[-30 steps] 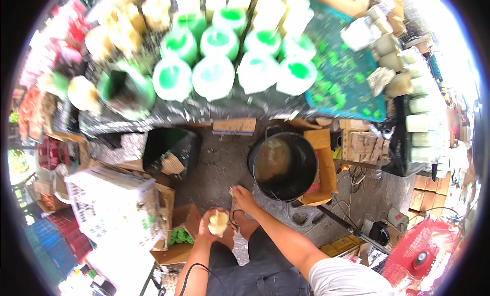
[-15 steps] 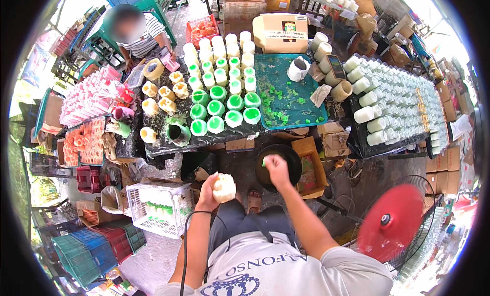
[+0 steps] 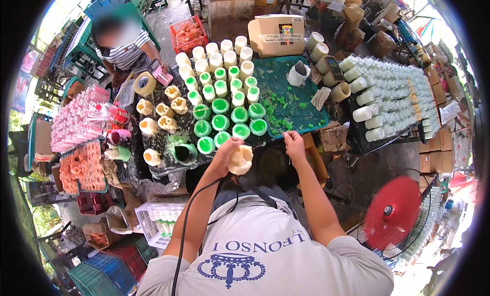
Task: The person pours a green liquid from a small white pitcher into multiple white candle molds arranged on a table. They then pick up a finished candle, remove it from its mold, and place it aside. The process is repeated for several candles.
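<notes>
My left hand (image 3: 227,154) is closed around a cream-coloured, lumpy wax candle (image 3: 240,159), held upright just in front of the table's near edge. A pinch closes the fingers of my right hand (image 3: 295,148) by the front rim of the teal tray (image 3: 319,123); what they hold, if anything, is too small to make out. Scattered over that tray are small green wax pieces (image 3: 278,100). Left of it stand rows of cream candle cups with green wax inside (image 3: 220,106), the nearest row just beyond my left hand.
Hollow cream candles (image 3: 148,126) and a dark pot (image 3: 184,154) stand at the table's left. A white pitcher (image 3: 297,74) rests on the tray. Glass jars (image 3: 375,121) fill the right table. A red-bladed fan (image 3: 393,214) stands at my right. Another person (image 3: 125,48) sits far left.
My right hand has risen from over the dark pan to the tray's front edge; the green piece in its fingers no longer shows. My left hand has moved up and right with the candle.
</notes>
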A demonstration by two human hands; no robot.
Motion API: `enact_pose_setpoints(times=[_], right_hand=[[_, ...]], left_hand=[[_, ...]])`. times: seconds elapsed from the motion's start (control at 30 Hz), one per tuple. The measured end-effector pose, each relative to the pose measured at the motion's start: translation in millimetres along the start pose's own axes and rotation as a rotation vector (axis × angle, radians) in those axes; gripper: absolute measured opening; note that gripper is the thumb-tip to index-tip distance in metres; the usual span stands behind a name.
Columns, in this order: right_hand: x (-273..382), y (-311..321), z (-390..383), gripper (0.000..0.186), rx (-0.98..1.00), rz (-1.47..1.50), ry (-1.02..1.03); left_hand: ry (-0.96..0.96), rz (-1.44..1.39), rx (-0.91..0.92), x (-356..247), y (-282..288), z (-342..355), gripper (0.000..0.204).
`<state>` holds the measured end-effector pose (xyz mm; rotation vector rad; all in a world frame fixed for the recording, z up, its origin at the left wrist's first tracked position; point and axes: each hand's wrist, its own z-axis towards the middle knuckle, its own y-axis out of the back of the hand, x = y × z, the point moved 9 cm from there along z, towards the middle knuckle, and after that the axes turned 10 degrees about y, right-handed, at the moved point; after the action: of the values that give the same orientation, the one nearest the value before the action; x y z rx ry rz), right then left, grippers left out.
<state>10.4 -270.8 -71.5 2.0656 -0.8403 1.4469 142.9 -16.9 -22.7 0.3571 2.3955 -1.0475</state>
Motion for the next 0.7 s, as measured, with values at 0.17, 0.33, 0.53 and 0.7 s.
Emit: enact_pose_setpoints(times=[0.17,0.33,0.53,0.7], right_hand=[[102,-72,-51,0.016,0.184,0.021,0.23],[205,-123,-83,0.018,0.249,-0.379,0.443],[261,-169,-84,0.008,0.336,-0.589,0.764],[277,-194,-73,0.01,0.374,-0.766,0.794]], left_hand=[[-0.101,0.536,0.087,-59,-41,-5,0.056],[-0.17,0.496,0.251,-96,-45,-24,0.061],[-0.329,0.823,0.053,-147,-37,-36,0.055],[-0.453,0.887,-0.115,-178,-26,-55,0.06]])
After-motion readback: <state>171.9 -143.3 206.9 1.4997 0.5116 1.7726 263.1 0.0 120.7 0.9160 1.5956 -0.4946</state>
